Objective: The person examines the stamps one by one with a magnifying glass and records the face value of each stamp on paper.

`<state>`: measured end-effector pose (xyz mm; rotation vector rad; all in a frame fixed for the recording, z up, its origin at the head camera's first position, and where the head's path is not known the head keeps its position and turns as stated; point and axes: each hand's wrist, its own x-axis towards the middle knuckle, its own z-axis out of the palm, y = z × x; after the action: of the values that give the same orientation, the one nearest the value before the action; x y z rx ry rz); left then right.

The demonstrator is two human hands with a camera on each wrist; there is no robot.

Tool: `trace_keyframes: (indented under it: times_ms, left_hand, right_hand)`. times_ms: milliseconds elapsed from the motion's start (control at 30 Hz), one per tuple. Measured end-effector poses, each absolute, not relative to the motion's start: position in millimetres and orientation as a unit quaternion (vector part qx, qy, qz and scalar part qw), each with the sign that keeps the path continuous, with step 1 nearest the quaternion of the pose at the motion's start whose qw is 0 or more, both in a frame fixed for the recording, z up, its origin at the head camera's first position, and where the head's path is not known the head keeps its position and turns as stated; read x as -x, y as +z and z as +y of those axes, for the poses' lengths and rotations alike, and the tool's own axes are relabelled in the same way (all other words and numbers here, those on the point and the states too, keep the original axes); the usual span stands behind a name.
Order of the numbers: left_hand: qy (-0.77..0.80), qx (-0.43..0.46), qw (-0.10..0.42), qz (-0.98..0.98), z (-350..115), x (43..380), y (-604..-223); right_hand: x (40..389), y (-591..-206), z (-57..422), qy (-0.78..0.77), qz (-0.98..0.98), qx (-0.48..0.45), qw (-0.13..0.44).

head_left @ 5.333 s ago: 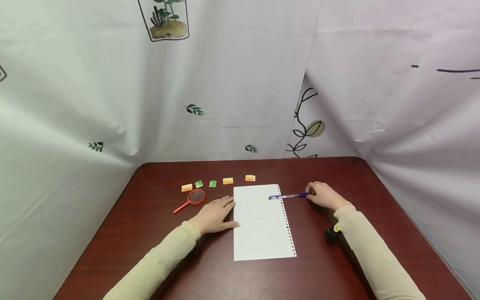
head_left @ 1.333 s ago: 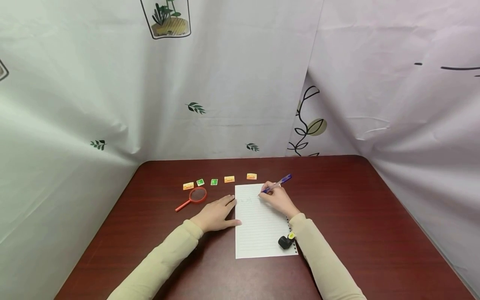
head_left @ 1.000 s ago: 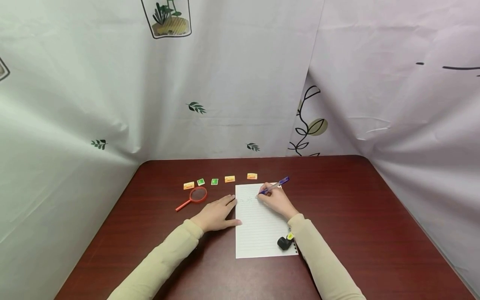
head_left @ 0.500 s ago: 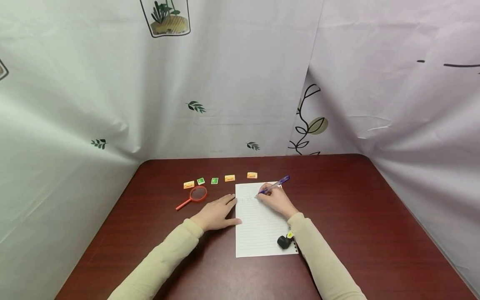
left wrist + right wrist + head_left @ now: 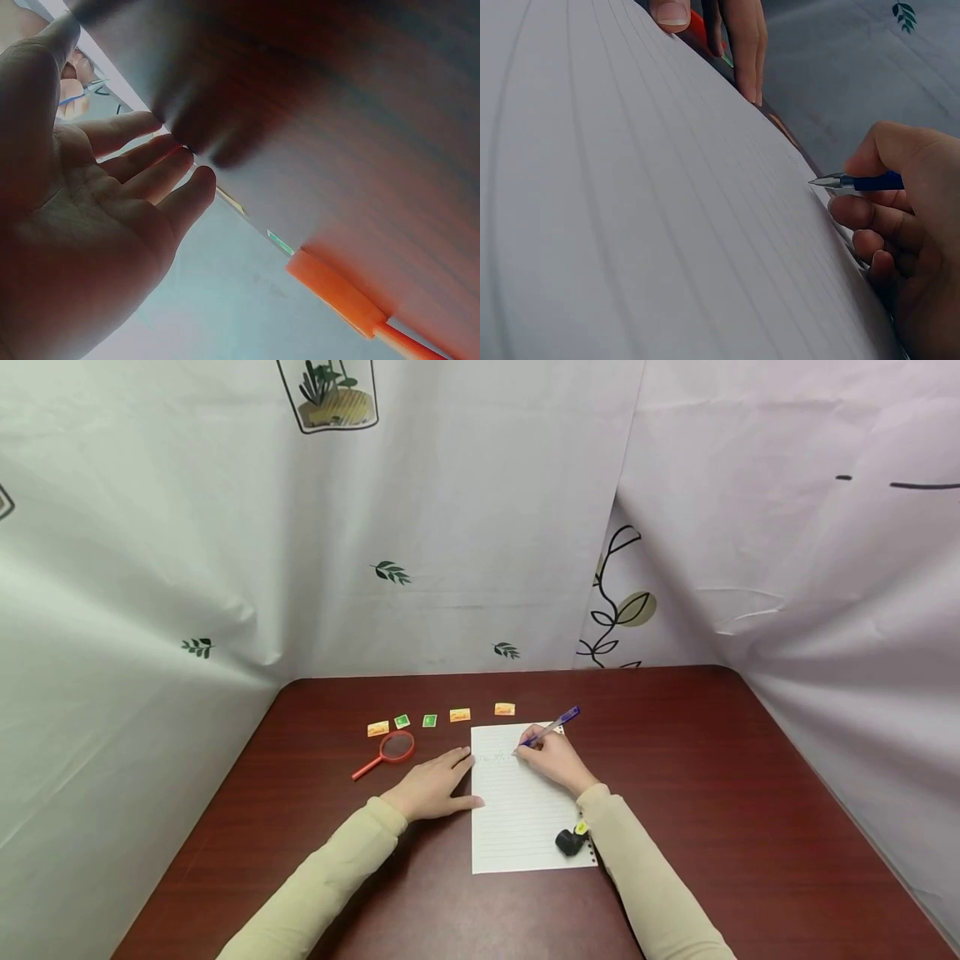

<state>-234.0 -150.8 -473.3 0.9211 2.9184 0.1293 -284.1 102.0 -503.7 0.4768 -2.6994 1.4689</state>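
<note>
A sheet of lined paper (image 5: 525,818) with punched holes down its right side lies on the table, faint handwriting near its top. My right hand (image 5: 557,762) pinches a blue pen (image 5: 558,722) between thumb and fingers, its tip at the written line. In the right wrist view the metal tip of the pen (image 5: 832,181) points at the sheet. My left hand (image 5: 433,787) rests at the paper's left edge, fingers extended, thumb on the sheet. The left wrist view shows that hand (image 5: 112,187) from the palm side, fingers straight.
A red magnifying glass (image 5: 367,768) lies left of the left hand. Behind it, small orange cards (image 5: 460,715) and green cards (image 5: 429,721) form a loose row on the brown table (image 5: 712,793). A black wrist camera (image 5: 570,842) hangs over the paper's lower right. Patterned white curtain (image 5: 480,527) encloses the table.
Since the earliest frame, the right hand has brought the pen from the table's right onto the paper and turned it into a writing grip. Lately only small pen movements show; the left hand stays put.
</note>
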Motion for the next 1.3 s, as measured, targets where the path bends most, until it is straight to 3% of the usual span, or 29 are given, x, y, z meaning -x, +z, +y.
trace_keyframes:
  times_ms: [1300]
  left_hand:
    - [0.048, -0.301, 0.040, 0.951, -151.7, 233.6, -473.9]
  right_hand:
    - [284.4, -506.5, 104.8, 0.477, -0.869, -0.127, 0.045]
